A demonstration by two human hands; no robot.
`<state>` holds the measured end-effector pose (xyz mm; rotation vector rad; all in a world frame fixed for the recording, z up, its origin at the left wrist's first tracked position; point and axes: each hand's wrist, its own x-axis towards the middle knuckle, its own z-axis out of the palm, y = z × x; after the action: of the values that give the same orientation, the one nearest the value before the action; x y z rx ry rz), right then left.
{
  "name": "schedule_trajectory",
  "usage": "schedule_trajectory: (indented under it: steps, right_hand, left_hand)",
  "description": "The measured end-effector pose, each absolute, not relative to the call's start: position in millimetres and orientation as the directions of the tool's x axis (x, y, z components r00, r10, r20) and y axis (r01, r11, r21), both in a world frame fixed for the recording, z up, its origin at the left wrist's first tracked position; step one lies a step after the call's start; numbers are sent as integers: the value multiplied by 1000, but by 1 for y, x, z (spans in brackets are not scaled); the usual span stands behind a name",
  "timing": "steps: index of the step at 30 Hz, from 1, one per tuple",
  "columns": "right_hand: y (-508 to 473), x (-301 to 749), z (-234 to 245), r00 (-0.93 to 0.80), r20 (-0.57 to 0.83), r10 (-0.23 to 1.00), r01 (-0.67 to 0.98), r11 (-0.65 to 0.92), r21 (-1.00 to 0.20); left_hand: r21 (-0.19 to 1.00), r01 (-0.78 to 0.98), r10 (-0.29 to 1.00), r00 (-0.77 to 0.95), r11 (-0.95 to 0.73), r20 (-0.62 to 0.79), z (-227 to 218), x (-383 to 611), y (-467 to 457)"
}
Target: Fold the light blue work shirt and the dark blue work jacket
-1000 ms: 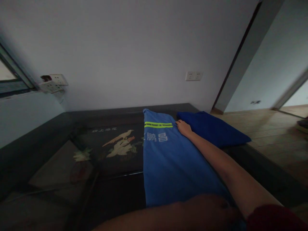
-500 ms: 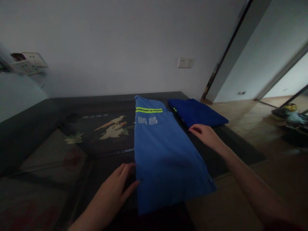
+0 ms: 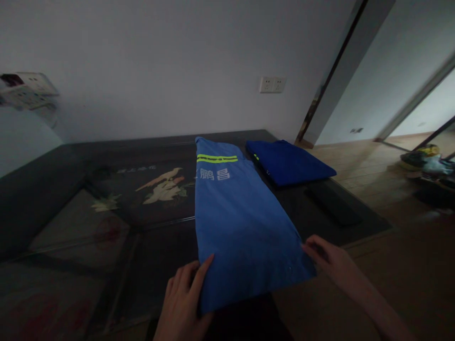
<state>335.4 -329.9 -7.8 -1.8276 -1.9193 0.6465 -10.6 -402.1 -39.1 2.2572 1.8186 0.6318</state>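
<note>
A folded blue work garment (image 3: 238,213) lies lengthwise on the dark glossy table (image 3: 156,246). It carries a yellow-green stripe and white printed characters near its far end. At its near left corner, my left hand (image 3: 185,298) grips the edge, one finger over the cloth. My right hand (image 3: 330,260) pinches the right edge close to the near right corner, thumb and fingertips together. The near hem of the cloth reaches out to the table's front edge.
A folded dark blue garment (image 3: 291,163) sits at the back right of the table. In front of it is a flat black object (image 3: 334,203). A wall with a socket (image 3: 272,85) stands behind. Several items are heaped on the floor at far right.
My right hand has moved from beside the dark blue garment down to the light blue garment's near right edge. My left hand has shifted nearer and onto its left corner.
</note>
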Motion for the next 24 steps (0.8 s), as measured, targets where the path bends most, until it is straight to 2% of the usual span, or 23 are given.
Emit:
schedule_trajectory:
  steps: [4, 12, 18, 20, 22, 24]
  right_hand:
    - [-331, 327, -11, -60, -26, 998, 779, 30, -626]
    - [-331, 326, -14, -74, -22, 997, 757, 42, -652]
    - [-327, 318, 0, 24, 98, 995, 684, 55, -727]
    - [-325, 314, 8, 65, 35, 997, 578, -9, -816]
    - [-322, 309, 16, 107, -76, 991, 381, -111, -918]
    - [-319, 304, 23, 129, -179, 975, 157, -198, -967]
  left_hand:
    - [361, 911, 968, 122, -197, 219, -37, -6, -403]
    - [380, 899, 961, 128, -217, 245, -36, -5, -402]
    - [415, 883, 946, 89, -220, 311, -39, -4, -402]
    - [433, 875, 937, 60, -215, 344, -40, 0, -402]
    - [449, 864, 929, 54, -227, 366, -40, 5, -402]
    - [458, 851, 922, 73, -256, 379, -37, 10, -401]
